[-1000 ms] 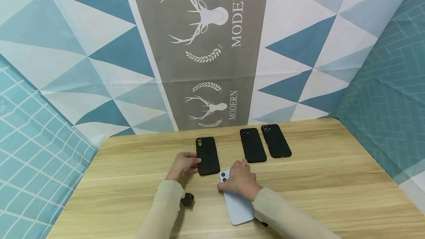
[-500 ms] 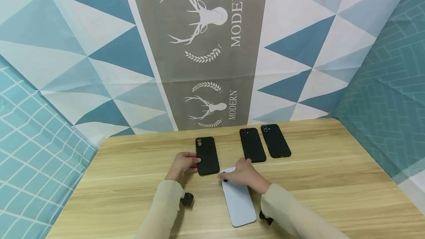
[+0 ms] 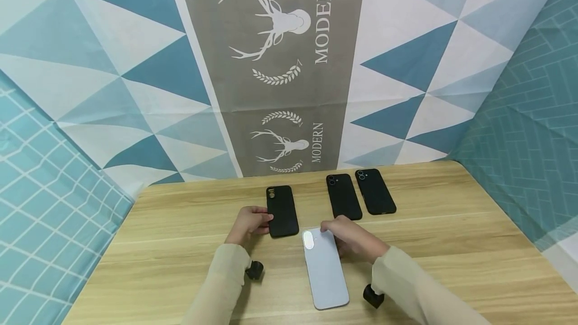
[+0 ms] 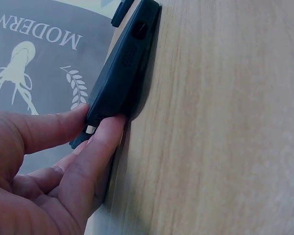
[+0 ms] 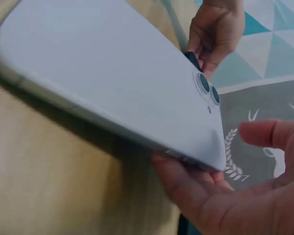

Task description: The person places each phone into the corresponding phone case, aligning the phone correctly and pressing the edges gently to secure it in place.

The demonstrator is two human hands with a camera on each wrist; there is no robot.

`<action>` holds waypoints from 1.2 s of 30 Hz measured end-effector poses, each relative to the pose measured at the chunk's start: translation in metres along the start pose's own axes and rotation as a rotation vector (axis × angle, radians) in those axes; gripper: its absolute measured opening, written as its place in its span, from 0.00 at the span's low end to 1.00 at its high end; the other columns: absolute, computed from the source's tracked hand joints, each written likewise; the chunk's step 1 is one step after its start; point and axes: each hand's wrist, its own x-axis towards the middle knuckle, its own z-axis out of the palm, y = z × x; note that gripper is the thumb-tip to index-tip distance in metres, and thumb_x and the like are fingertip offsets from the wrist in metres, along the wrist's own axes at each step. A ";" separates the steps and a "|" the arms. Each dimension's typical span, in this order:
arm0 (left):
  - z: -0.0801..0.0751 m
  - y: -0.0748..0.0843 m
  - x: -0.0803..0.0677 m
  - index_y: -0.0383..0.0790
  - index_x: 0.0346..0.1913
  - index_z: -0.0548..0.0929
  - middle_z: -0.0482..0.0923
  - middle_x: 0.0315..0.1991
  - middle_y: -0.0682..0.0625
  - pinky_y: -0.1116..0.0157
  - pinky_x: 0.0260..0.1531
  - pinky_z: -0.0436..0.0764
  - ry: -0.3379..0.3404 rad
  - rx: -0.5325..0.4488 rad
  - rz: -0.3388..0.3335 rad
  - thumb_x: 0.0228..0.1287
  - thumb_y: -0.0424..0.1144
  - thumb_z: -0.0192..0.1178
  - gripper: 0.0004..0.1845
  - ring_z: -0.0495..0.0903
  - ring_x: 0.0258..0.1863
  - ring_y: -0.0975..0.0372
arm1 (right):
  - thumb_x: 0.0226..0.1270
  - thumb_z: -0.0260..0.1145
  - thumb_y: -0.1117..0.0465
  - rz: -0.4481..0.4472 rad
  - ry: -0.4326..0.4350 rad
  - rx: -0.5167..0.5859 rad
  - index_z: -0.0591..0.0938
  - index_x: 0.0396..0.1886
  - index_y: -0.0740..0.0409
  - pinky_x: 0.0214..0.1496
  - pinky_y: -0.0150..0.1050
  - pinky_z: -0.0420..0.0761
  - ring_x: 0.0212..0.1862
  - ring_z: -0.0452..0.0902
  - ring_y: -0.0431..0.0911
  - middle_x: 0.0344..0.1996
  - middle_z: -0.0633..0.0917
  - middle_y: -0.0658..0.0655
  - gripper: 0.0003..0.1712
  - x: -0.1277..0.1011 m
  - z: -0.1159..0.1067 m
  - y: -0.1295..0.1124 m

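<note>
My left hand [image 3: 250, 220] pinches the left edge of a black phone case [image 3: 283, 214] with camera cutouts. In the left wrist view, the thumb is on the upper side of the case [image 4: 120, 73] and a finger lies under its edge. A pale, silvery-white phone [image 3: 326, 270] lies back side up, its lenses at the far left corner. At its right edge is my right hand [image 3: 356, 238]. The right wrist view shows fingertips [image 5: 166, 169] touching the phone's side by its buttons, while the thumb [image 5: 264, 133] stands off above.
Two more black phone cases [image 3: 344, 197] lie side by side at the back right of the wooden table [image 3: 180, 255]. Behind the table hangs a patterned cloth [image 3: 289, 74] with a deer head. Black wrist cameras [image 3: 373, 296] sit under both sleeves.
My right hand has slid from the phone's camera corner across to its right edge, uncovering the lenses. The left hand and its phone case stay in place.
</note>
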 end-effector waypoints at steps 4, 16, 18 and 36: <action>0.000 -0.001 0.000 0.25 0.55 0.74 0.80 0.41 0.36 0.64 0.28 0.85 -0.003 -0.006 -0.001 0.61 0.27 0.58 0.19 0.80 0.25 0.61 | 0.56 0.57 0.66 -0.017 0.014 -0.048 0.80 0.40 0.75 0.32 0.39 0.82 0.33 0.75 0.48 0.37 0.78 0.64 0.16 0.001 0.000 0.009; -0.005 -0.003 -0.001 0.26 0.58 0.73 0.78 0.46 0.34 0.64 0.30 0.86 -0.015 -0.028 0.015 0.62 0.29 0.58 0.21 0.81 0.28 0.60 | 0.61 0.57 0.74 -0.054 0.036 -0.010 0.80 0.40 0.74 0.32 0.35 0.81 0.29 0.77 0.43 0.31 0.84 0.59 0.10 -0.003 -0.001 0.021; -0.009 -0.003 -0.003 0.26 0.59 0.72 0.77 0.48 0.33 0.64 0.30 0.86 -0.014 -0.034 0.027 0.62 0.29 0.58 0.22 0.81 0.28 0.61 | 0.61 0.58 0.73 -0.047 0.042 0.003 0.80 0.42 0.73 0.31 0.35 0.81 0.29 0.77 0.43 0.31 0.84 0.58 0.11 -0.004 -0.001 0.022; -0.035 0.006 -0.026 0.26 0.61 0.69 0.73 0.53 0.33 0.65 0.33 0.85 -0.030 -0.124 0.083 0.63 0.29 0.57 0.23 0.82 0.32 0.62 | 0.70 0.54 0.62 -0.112 -0.201 0.201 0.70 0.57 0.73 0.37 0.40 0.86 0.34 0.81 0.43 0.37 0.85 0.57 0.22 -0.003 -0.017 0.032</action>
